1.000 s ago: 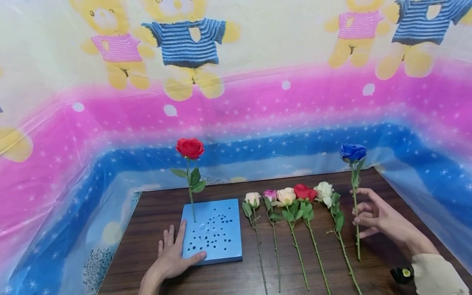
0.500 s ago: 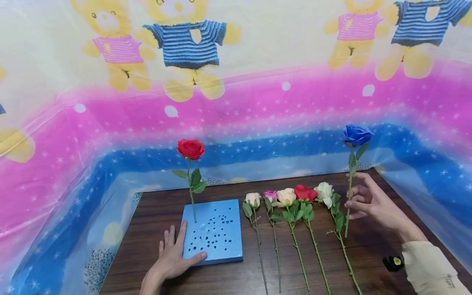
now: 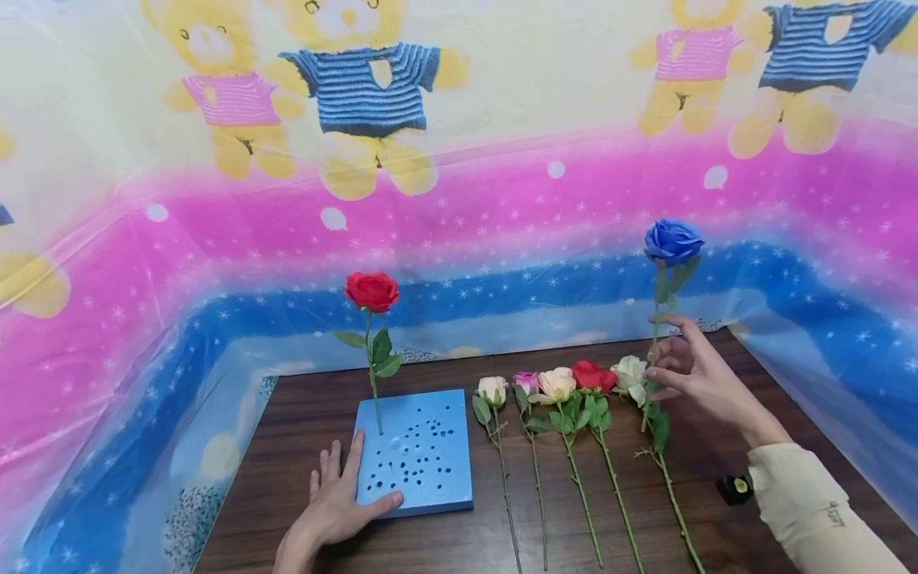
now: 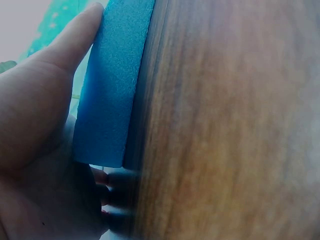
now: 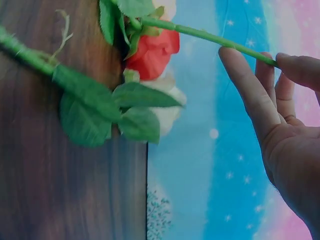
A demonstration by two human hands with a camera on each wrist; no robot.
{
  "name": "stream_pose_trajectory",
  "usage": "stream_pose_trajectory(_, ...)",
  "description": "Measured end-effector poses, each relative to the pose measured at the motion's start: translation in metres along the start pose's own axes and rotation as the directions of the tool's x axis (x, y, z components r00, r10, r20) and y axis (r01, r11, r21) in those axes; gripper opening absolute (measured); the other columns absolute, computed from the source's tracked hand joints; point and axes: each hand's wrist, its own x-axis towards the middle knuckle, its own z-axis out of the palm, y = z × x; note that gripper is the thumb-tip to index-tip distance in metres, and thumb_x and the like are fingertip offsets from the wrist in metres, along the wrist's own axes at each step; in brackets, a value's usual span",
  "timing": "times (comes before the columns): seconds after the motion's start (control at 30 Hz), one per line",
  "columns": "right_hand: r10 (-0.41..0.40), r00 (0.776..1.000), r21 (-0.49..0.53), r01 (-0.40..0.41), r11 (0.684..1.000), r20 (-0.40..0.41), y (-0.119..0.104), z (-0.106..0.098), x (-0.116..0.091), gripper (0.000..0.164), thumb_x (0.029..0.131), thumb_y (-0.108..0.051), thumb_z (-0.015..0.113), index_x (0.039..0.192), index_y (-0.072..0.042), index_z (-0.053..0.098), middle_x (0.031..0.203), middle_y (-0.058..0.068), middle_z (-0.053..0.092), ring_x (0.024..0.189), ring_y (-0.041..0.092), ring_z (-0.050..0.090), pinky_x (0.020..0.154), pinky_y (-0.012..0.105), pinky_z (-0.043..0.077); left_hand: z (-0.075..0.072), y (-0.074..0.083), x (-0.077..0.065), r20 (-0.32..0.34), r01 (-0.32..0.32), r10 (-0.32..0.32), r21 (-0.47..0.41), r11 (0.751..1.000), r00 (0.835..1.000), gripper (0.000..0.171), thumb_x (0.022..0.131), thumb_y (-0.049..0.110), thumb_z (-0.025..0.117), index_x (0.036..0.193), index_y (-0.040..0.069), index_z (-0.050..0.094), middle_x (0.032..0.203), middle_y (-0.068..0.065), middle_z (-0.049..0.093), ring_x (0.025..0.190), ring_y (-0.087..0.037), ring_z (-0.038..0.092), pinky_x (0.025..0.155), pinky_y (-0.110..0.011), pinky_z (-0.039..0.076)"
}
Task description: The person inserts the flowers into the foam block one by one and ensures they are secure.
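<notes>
My left hand [image 3: 337, 494] rests on the left side of a blue foam block [image 3: 459, 478] pitted with small holes. Its fingers run along the side edge and the thumb lies over the front edge. In the left wrist view the thumb reaches along the block's side wall [image 4: 112, 90]. A red rose [image 3: 371, 291] stands upright in the block, near its back left. To the right, my right hand [image 3: 706, 387] pinches the stem of a blue rose [image 3: 672, 241] between thumb and fingers, bloom up. The stem [image 5: 215, 37] also shows in the right wrist view.
Several roses lie in a row on the dark wooden table [image 3: 287, 414]: cream [image 3: 491, 388], pink [image 3: 526, 380], peach [image 3: 556, 384], red [image 3: 593, 375] and white [image 3: 629, 375]. The blue rose's stem overlaps the white one in the head view. A printed cloth [image 3: 502, 199] hangs behind the table.
My right hand has carried the blue rose up and to the left, from right of the lying roses to over the white one. The left hand and block have stayed put.
</notes>
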Motion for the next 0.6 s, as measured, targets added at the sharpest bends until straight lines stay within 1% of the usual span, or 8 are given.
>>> stream_pose_trajectory(0.13, 0.008, 1.0, 0.022, -0.008, 1.0, -0.005, -0.003, 0.008, 0.01, 0.085, 0.104, 0.011, 0.071, 0.171, -0.02, 0.03, 0.111, 0.031, 0.058, 0.091, 0.031, 0.076, 0.073, 0.064, 0.066, 0.0, 0.0, 0.0, 0.003, -0.002, 0.002, -0.006, 1.0, 1.0, 0.132, 0.094, 0.069, 0.08, 0.181, 0.015, -0.004, 0.178, -0.041, -0.014, 0.163, -0.063, -0.02, 0.126, -0.082, -0.009)
stream_pose_trajectory(0.27, 0.014, 1.0, 0.036, -0.015, 0.999, 0.007, -0.006, 0.015, 0.019, 0.086, 0.104, 0.011, 0.071, 0.171, -0.022, 0.03, 0.111, 0.03, 0.057, 0.093, 0.036, 0.076, 0.073, 0.064, 0.066, 0.0, 0.0, -0.001, 0.003, -0.003, 0.003, -0.004, 1.0, 1.0, 0.132, 0.094, 0.07, 0.08, 0.181, 0.015, -0.004, 0.178, -0.04, -0.014, 0.163, -0.063, -0.02, 0.127, -0.082, -0.009)
stream_pose_trajectory(0.43, 0.001, 0.999, 0.031, -0.002, 1.0, 0.034, -0.009, 0.023, 0.028, 0.083, 0.106, 0.009, 0.07, 0.171, -0.024, 0.031, 0.112, 0.031, 0.058, 0.095, 0.033, 0.078, 0.073, 0.063, 0.067, -0.001, 0.001, -0.001, 0.002, -0.003, 0.003, -0.004, 1.0, 1.0, 0.132, 0.094, 0.069, 0.08, 0.181, 0.015, -0.004, 0.178, -0.04, -0.014, 0.163, -0.063, -0.02, 0.127, -0.081, -0.009)
stream_pose_trajectory(0.6, 0.003, 0.999, 0.035, -0.004, 0.999, 0.046, -0.011, 0.034, 0.037, 0.083, 0.105, 0.008, 0.072, 0.17, -0.024, 0.032, 0.112, 0.032, 0.058, 0.095, 0.03, 0.076, 0.072, 0.064, 0.067, 0.0, 0.0, -0.001, -0.001, -0.005, 0.005, -0.001, 1.0, 1.0, 0.132, 0.094, 0.069, 0.08, 0.181, 0.015, -0.003, 0.178, -0.04, -0.014, 0.163, -0.063, -0.02, 0.127, -0.082, -0.009)
